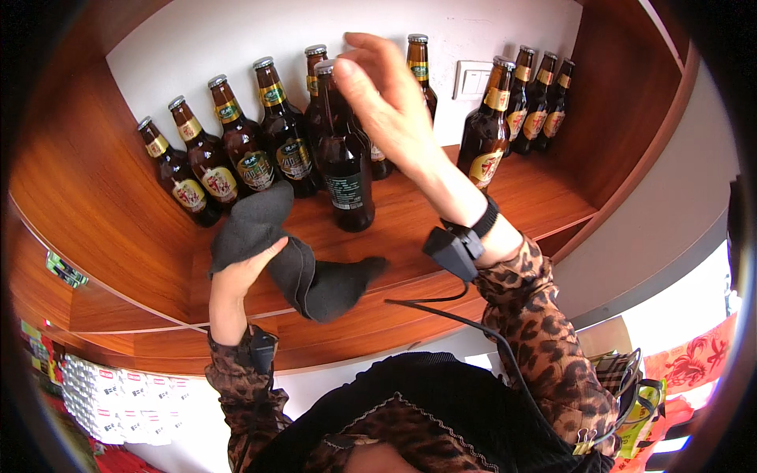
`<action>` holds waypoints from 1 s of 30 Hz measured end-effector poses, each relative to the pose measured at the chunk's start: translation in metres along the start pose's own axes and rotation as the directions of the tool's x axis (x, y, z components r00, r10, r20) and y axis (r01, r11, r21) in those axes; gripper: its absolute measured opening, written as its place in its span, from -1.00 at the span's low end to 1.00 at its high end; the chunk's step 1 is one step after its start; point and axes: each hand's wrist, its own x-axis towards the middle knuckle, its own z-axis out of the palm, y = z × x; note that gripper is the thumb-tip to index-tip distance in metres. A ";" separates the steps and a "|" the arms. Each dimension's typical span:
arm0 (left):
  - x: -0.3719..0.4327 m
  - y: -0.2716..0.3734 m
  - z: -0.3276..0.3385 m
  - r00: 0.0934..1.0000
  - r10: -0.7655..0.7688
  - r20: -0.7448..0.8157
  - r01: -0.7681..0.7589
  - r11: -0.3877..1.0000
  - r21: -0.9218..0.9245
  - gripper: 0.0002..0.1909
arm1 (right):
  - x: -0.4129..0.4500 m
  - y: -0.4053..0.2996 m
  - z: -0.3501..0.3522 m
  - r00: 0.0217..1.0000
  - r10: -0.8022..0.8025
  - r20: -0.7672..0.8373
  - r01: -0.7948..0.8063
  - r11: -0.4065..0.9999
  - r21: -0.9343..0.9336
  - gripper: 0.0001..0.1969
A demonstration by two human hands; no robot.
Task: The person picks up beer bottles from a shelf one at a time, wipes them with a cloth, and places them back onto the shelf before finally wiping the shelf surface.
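Note:
My left hand [245, 269] holds a dark grey cloth [254, 227], which hangs in folds over the front of a wooden shelf [408, 242]. My right hand [384, 94] is raised at the neck of a brown glass bottle [346, 183], its fingers spread and curved near the metal cap. Whether the fingers touch that bottle I cannot tell. The bottle stands in front of the row, its printed back label facing me. To its left, several capped brown bottles [245, 148] stand in a slanting row, with gold labels. Behind my right hand another bottle [419, 65] is partly hidden.
At the right of the shelf stand one brown bottle [488, 130] nearer me and several more [535, 112] behind it. A white wall switch [473, 80] is on the back wall. Wooden side panels [627, 100] enclose the shelf. Stacked white packages [130, 402] are at lower left.

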 end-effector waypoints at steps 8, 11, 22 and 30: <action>-0.045 -0.006 0.023 0.912 0.407 0.049 -0.393 0.833 0.389 -0.43 | -0.022 0.000 -0.119 0.934 -0.109 -0.342 0.034 0.975 -0.218 -0.73; -0.048 -0.019 0.033 0.960 0.242 0.139 -0.142 0.852 -0.504 -0.33 | -0.031 0.007 -0.148 0.901 -0.082 -0.427 -0.069 0.942 -0.328 -0.71; 0.017 0.119 0.150 0.487 0.835 0.257 -0.800 0.308 0.516 -0.61 | -0.083 0.056 -0.173 0.930 0.357 -0.085 -0.365 0.925 -0.103 -0.52; 0.079 0.206 0.215 0.911 0.396 0.112 -0.327 0.861 -0.389 -0.35 | -0.097 0.086 -0.192 0.818 0.564 0.111 -0.551 0.716 0.428 -0.56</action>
